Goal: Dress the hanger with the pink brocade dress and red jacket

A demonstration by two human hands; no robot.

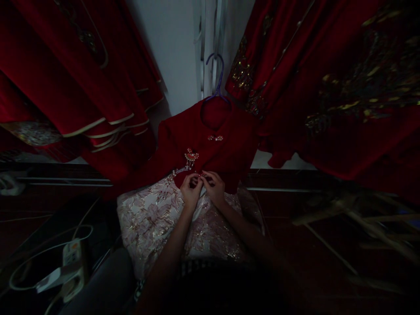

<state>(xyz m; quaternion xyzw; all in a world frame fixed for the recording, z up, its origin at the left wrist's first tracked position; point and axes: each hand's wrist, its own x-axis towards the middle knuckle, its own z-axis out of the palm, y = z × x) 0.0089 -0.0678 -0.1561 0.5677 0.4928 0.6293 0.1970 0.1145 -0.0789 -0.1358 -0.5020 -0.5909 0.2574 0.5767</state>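
Fingertips of my left hand [191, 191] and right hand [215, 189] are pinched, thumb against finger, and almost meet. Both grasp the lower front edge of a red jacket [179, 127]; the light is too dim to tell whether a small fastening sits between them. The remaining fingers are curled.

The jacket is directly ahead of me, its front towards me and its lower edge at my fingertips. Just above and to the left of my fingers, a beaded ornament [191, 156] with hanging strands is noted on its front. A second, smaller jewelled clasp [215, 138] lies below the neckline. A purple hanger [220, 76] protrudes from the collar, its hook before metal uprights [202, 48]; I cannot tell whether it bears on them.

Beneath my hands and forearms spreads a pale floral brocade [147, 218] with metallic glints.

Further out, red garments with light-coloured edging [98, 87] hang at left, and red garments with gold decoration [292, 100] at right. A pale wall [160, 43] shows between. At lower left is a power strip [72, 253] with a white cable [36, 250]; at lower right, a wooden frame [367, 223], dimly visible.
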